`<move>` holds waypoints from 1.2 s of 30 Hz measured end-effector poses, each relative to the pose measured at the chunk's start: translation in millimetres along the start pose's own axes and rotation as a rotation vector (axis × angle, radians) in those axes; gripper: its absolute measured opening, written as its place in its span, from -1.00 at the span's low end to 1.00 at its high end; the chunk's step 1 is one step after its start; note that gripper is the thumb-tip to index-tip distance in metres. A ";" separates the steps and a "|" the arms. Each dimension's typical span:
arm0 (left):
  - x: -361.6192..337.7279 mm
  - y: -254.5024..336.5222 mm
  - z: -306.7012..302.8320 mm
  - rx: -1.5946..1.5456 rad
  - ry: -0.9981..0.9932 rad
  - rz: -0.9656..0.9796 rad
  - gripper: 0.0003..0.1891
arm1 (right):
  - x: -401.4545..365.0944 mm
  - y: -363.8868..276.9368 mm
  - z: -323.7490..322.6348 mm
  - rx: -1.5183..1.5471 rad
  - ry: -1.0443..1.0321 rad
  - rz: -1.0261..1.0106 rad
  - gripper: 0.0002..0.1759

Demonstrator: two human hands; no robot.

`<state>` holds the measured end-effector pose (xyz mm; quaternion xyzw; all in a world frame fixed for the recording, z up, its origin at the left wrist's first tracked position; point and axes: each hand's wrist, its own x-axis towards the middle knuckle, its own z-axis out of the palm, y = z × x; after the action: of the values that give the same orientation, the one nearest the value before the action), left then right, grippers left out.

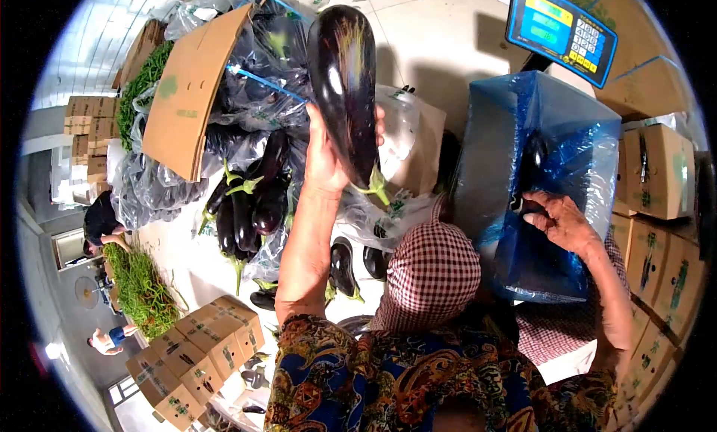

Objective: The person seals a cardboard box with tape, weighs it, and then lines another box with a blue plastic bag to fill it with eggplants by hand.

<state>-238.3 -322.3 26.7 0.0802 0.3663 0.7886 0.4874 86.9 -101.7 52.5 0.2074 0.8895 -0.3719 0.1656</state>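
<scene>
A large dark eggplant [343, 81] with a green stem end is held up in my left hand [328, 152], its fingers wrapped round the lower part. On the right, my right hand [556, 219] reaches into a box lined with blue plastic [545, 264], its fingers closed at the stem end of another eggplant [533, 157] lying inside. A pile of eggplants [250, 204] lies left of my left forearm, and a few more [342, 268] are on the floor to its right.
A scale display [562, 32] stands beyond the blue-lined box. Cartons [653, 171] are stacked at the right, more cartons [198, 350] at lower left. Green peppers [142, 283] lie at left near a bending person [104, 219]. A cardboard flap [190, 96] stands over bagged produce.
</scene>
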 end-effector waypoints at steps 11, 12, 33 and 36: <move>-41.5 25.8 82.2 0.413 -0.094 0.161 -0.28 | 8.4 -75.1 -17.7 0.813 0.011 -0.147 -0.55; -45.5 26.6 92.8 0.444 -0.081 0.134 -0.28 | 19.7 -88.0 -12.9 1.107 0.019 -0.209 -0.54; -96.4 54.5 102.5 0.833 -0.073 0.081 -0.14 | 82.9 -151.7 18.6 1.511 -0.300 -0.684 -0.50; -96.7 47.9 95.9 1.026 -0.054 0.092 -0.19 | 90.0 -152.6 27.7 1.360 -0.252 -0.689 -0.47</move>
<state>-176.5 -366.7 149.3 0.3452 0.6895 0.5257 0.3594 -61.6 -197.1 84.1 -0.0689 0.4541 -0.8880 -0.0234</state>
